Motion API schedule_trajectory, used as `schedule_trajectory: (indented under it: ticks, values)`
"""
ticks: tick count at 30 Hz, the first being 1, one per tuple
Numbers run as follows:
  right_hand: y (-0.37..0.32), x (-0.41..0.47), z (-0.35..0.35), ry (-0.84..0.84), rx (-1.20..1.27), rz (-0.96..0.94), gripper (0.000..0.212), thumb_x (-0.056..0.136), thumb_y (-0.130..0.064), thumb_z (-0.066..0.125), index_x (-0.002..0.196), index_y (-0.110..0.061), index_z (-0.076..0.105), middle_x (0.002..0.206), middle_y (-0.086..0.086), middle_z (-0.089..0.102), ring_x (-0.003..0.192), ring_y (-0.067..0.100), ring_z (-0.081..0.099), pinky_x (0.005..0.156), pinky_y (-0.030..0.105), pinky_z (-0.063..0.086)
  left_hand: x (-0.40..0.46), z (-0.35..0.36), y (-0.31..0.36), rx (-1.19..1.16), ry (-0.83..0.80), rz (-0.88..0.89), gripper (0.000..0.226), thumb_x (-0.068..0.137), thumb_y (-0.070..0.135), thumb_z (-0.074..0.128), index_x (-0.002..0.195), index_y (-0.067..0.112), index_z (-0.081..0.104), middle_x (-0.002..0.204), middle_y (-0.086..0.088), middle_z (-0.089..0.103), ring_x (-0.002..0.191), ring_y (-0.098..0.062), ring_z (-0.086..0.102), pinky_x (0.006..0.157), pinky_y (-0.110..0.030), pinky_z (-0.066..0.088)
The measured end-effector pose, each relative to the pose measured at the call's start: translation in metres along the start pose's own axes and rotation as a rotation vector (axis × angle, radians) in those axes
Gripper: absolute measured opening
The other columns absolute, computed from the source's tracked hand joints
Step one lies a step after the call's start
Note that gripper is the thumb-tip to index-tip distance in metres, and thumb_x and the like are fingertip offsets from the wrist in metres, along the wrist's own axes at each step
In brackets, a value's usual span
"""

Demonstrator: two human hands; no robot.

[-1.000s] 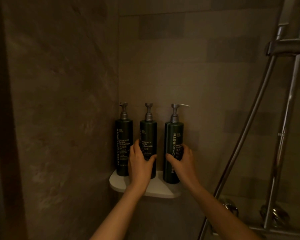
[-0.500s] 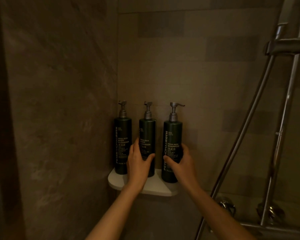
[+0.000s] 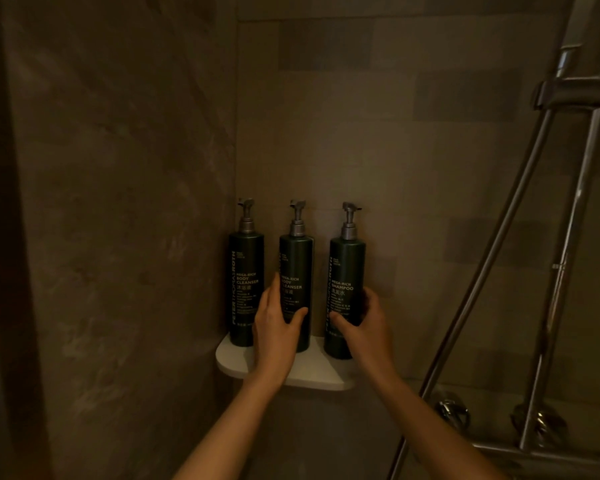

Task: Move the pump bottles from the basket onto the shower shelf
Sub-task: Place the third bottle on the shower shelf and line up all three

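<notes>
Three dark pump bottles were found upright in a row on the white corner shelf (image 3: pixel 312 375), none touching its neighbour. The left bottle (image 3: pixel 246 289) stood nearest the side wall, untouched. The left hand (image 3: pixel 274 327) was wrapped round the lower half of the middle bottle (image 3: pixel 297 271), thumb across the front and fingers (image 3: pixel 274 289) curled round its left side. The right hand (image 3: pixel 364 323) was closed on the right bottle (image 3: pixel 347 271) in like manner, thumb at the front and fingers behind. Compared with a second before, the right bottle was seen to have been turned: its label, formerly facing leftward, now faced the camera and was read as shampoo, and its pump spout, formerly pointing right, was now foreshortened. The middle bottle's label was also brought slightly more to the front. Both bases appeared seated on the shelf. No basket was in view. It was judged that placement was complete for all three bottles visible and that only label alignment was in hand; release of both grips appeared to be what remained. The shower hose (image 3: pixel 482 271) at the right stood well apart.
</notes>
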State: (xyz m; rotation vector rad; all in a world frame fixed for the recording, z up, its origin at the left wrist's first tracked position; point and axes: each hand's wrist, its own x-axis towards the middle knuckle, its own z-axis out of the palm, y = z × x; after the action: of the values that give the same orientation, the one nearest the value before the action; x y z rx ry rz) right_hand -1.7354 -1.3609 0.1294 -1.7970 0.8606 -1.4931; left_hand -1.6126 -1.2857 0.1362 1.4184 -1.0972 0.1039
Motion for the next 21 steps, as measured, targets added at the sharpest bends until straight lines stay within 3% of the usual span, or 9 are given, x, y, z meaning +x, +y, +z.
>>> schedule_trajectory:
  ticks: [5, 10, 21]
  values:
    - [0.0008, 0.0007, 0.0006, 0.014, -0.02, -0.002, 0.069, 0.075, -0.023, 0.077, 0.134, -0.027, 0.042, 0.126, -0.003, 0.058, 0.105, 0.007, 0.055, 0.086, 0.026, 0.045, -0.0004, 0.0006, -0.0003, -0.008, 0.007, 0.001, 0.076, 0.083, 0.015, 0.068, 0.147, 0.021, 0.026, 0.145, -0.005, 0.04, 0.133, -0.018, 0.039, 0.111, -0.04, 0.035]
    - [-0.0003, -0.0003, 0.0004, 0.027, -0.051, -0.004, 0.071, 0.074, -0.025, 0.078, 0.135, -0.025, 0.042, 0.128, 0.0, 0.058, 0.112, 0.015, 0.057, 0.092, 0.034, 0.049, -0.0007, 0.0025, 0.0003, -0.015, 0.031, 0.006, 0.076, 0.08, 0.015, 0.071, 0.145, 0.019, 0.032, 0.141, -0.005, 0.043, 0.129, -0.018, 0.043, 0.108, -0.039, 0.038]
    - [-0.0036, -0.003, 0.0028, 0.066, -0.088, -0.002, 0.07, 0.075, -0.024, 0.077, 0.135, -0.023, 0.042, 0.126, 0.002, 0.059, 0.111, 0.016, 0.058, 0.092, 0.035, 0.05, 0.0003, 0.0012, 0.0, -0.021, 0.016, 0.001, 0.076, 0.081, 0.015, 0.07, 0.145, 0.018, 0.03, 0.143, -0.005, 0.041, 0.131, -0.019, 0.041, 0.109, -0.037, 0.036]
